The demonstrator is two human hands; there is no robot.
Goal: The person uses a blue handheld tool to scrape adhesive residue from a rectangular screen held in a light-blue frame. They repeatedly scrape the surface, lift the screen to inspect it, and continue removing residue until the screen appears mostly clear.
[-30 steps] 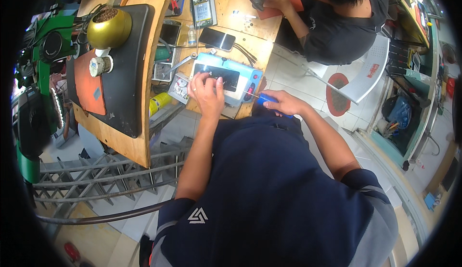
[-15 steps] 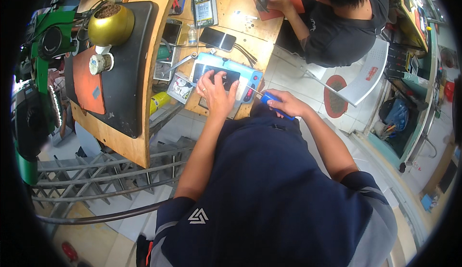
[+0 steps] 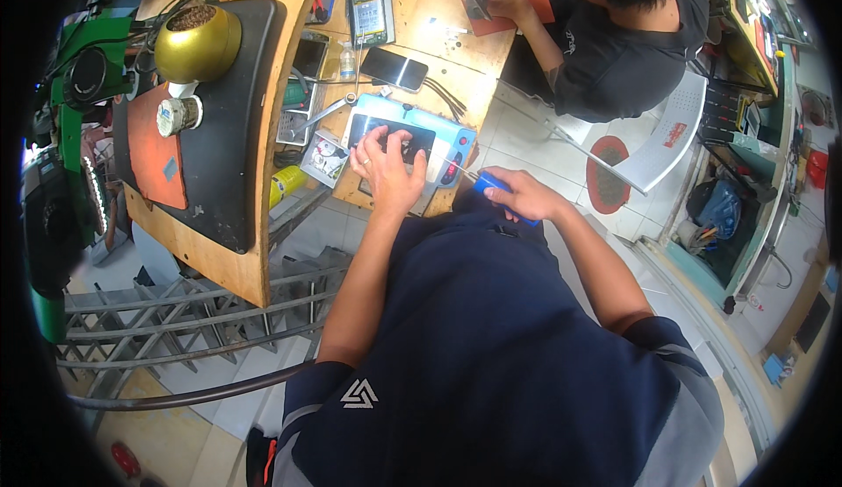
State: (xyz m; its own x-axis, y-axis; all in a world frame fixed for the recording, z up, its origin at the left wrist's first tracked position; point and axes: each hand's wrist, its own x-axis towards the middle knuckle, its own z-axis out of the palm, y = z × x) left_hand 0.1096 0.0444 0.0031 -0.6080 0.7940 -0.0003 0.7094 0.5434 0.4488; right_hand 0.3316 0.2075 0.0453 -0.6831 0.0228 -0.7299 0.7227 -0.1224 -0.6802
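Observation:
A dark phone panel [image 3: 421,139] lies on a light blue, box-shaped device [image 3: 460,136] with a red display, at the bench's near edge. My left hand [image 3: 390,171] rests on the panel from above, its fingers spread and bent with the tips on the surface. A ring shows on one finger. In my right hand [image 3: 526,196] is a blue-handled tool [image 3: 493,186] with a thin metal shaft, fingers closed round the handle. The shaft points left toward the panel's right edge. Whether its tip touches the panel is too small to tell.
Another phone [image 3: 395,69] and an opened device with its battery showing [image 3: 371,13] lie farther back on the wooden bench [image 3: 478,66]. A co-worker [image 3: 623,57] sits at the right. On the left stand a gold pot [image 3: 200,44] and a black mat [image 3: 241,136].
My right hand has shifted very slightly with the tool. My left hand keeps its place on the panel, and the whole view has slid a little.

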